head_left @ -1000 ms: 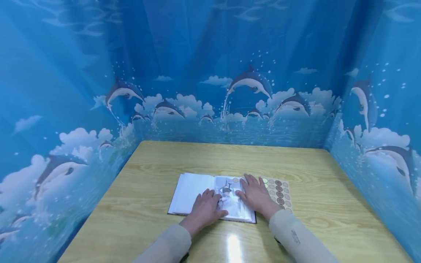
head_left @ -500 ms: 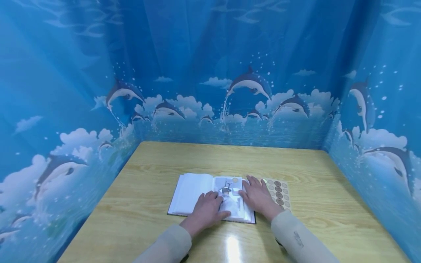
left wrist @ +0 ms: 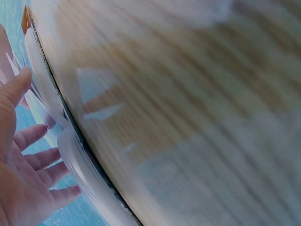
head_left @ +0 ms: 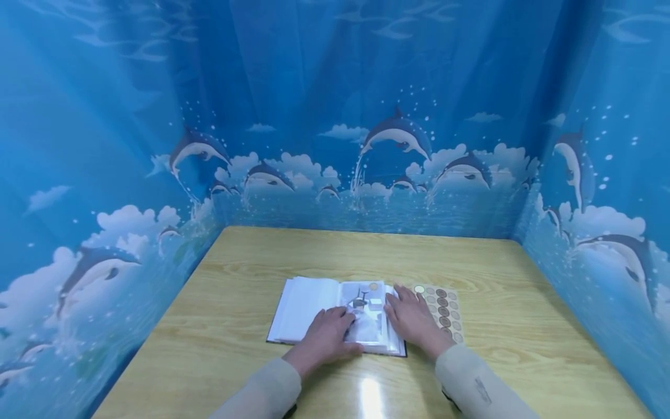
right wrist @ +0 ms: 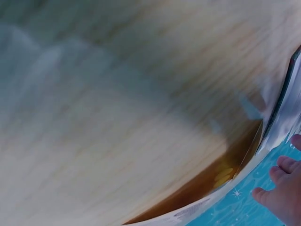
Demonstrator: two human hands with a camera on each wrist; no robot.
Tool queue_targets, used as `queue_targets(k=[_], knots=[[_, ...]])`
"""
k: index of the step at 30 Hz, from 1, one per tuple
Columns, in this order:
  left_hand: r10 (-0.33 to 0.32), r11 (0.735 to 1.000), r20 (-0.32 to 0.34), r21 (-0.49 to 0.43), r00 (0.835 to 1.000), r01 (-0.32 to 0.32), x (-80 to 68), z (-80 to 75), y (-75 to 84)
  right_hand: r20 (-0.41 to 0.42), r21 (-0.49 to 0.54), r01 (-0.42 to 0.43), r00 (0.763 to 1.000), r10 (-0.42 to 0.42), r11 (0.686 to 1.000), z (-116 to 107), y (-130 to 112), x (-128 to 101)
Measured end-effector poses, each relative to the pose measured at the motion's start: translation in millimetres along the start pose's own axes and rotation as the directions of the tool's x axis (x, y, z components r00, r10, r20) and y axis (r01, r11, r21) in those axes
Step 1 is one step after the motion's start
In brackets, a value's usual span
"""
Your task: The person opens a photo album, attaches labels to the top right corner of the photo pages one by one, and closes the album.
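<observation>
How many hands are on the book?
2. The left hand lies on the near part of the open white-paged album, on its pictured right page. The right hand rests at that page's right edge, partly over the tan sheet of round stickers.

Left hand [left wrist: 21, 179] touching album pages [left wrist: 51, 113], blurred wooden table [left wrist: 188, 94]

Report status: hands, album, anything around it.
Left hand flat on the open album. Right hand presses its right edge, fingers straight. Sticker sheet lies beside, partly under the right hand.
</observation>
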State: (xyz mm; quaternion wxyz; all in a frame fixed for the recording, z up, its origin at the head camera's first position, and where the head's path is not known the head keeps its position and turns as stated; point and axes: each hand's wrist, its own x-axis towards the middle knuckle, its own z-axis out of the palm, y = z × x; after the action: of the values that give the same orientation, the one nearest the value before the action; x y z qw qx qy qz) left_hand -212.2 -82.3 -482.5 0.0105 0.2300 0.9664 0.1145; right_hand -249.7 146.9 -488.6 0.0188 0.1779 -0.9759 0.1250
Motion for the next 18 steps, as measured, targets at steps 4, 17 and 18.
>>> queue_targets(k=[4, 17, 18], knots=[[0.011, 1.000, -0.008, -0.019, 1.000, -0.011, -1.5, -0.3, -1.8, -0.027, 0.027, 0.003, 1.000, -0.002, 1.000, 2.8, -0.9, -2.8], [0.058, 0.998, 0.003, 0.013, 0.998, -0.058, -6.1, -2.7, -1.2, -0.152, 0.133, 0.016, 0.988, 0.004, 0.991, 1.2, -7.1, -6.0], [0.057, 0.998, 0.003, 0.012, 0.998, -0.057, -6.4, -2.9, -1.0, -0.151, 0.134, 0.015, 0.989, 0.006, 0.991, 1.2, -7.3, -6.4]])
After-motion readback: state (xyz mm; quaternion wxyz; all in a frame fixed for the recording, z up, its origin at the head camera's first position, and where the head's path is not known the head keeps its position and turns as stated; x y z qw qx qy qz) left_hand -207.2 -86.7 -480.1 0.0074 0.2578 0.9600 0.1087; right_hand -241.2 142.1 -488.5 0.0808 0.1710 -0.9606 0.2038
